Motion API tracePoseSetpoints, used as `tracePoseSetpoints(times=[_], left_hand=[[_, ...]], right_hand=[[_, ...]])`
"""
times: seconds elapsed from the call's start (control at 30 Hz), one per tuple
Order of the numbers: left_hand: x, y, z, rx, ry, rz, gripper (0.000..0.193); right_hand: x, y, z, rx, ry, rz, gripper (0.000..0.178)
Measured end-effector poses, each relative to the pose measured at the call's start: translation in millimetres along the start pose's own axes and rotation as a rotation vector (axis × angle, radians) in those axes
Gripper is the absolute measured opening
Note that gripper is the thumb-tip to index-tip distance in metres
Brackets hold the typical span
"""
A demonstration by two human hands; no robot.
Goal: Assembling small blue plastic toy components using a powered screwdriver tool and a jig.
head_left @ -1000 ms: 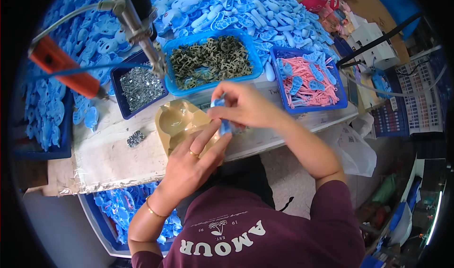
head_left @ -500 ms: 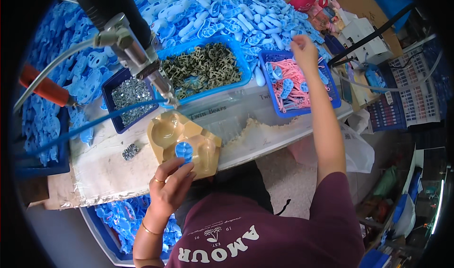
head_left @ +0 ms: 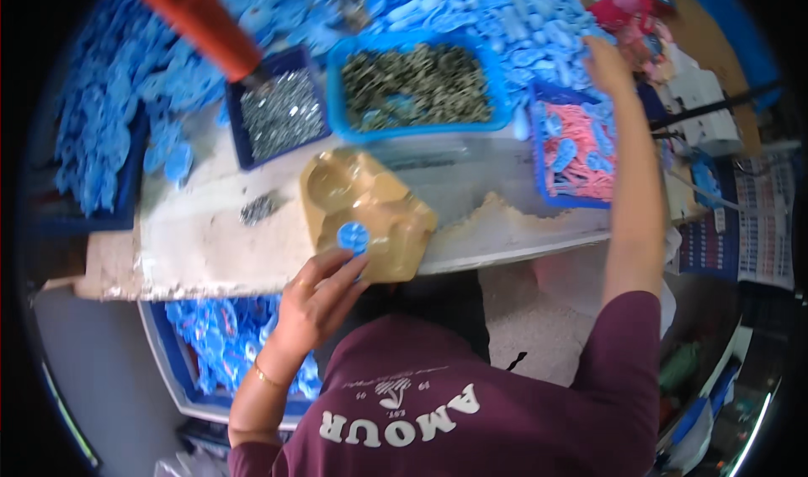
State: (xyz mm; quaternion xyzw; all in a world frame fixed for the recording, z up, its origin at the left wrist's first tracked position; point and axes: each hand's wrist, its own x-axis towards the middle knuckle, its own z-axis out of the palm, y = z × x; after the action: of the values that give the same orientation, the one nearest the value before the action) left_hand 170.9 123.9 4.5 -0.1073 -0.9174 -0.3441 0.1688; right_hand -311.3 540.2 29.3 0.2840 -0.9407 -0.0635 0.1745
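Note:
My left hand point(head_left: 324, 296) pinches a small rounded blue plastic piece point(head_left: 353, 238) between thumb and fingers. It holds the piece over the near part of a tan moulded fixture point(head_left: 390, 216) with hollows, which lies at the table's front edge. My right arm is stretched far out to the right. My right hand point(head_left: 608, 66) is at the edge of a big heap of blue plastic parts point(head_left: 471, 5), just beyond a blue basket point(head_left: 539, 161) of pink pieces point(head_left: 579, 153) and a few blue ones. Its fingers are blurred, and whatever they may hold does not show.
A light-blue tray point(head_left: 335, 98) holds dull metal clips; left of it stands a dark-blue bin point(head_left: 240, 132) of screws. An orange-bodied tool point(head_left: 202, 22) hangs over that bin. Loose screws point(head_left: 257, 210) lie on the table. Below the edge sits a crate point(head_left: 172, 367) of blue parts.
The whole view has shifted. My right hand has reached farther out, past the basket to the heap. My left hand still holds the blue piece at the fixture. The hanging tools appear displaced.

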Motion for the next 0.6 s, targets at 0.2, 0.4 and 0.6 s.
tracePoseSetpoints(times=[0.2, 0.4, 0.6], left_hand=[[-5.3, -6.7, 8.6, 0.023, 0.002, 0.082, 0.041], [-8.7, -11.4, 22.0, 0.054, 0.015, 0.187, 0.044], [-11.2, -12.6, 40.8, 0.114, 0.040, 0.206, 0.046]], right_hand=[[2.5, 10.9, -0.3, 0.002, 0.079, -0.077, 0.030], [-0.1, 6.1, -33.0, 0.232, 0.355, 0.156, 0.029], [-53.8, -205.4, -110.3, 1.205, -0.368, 0.140, 0.030]])
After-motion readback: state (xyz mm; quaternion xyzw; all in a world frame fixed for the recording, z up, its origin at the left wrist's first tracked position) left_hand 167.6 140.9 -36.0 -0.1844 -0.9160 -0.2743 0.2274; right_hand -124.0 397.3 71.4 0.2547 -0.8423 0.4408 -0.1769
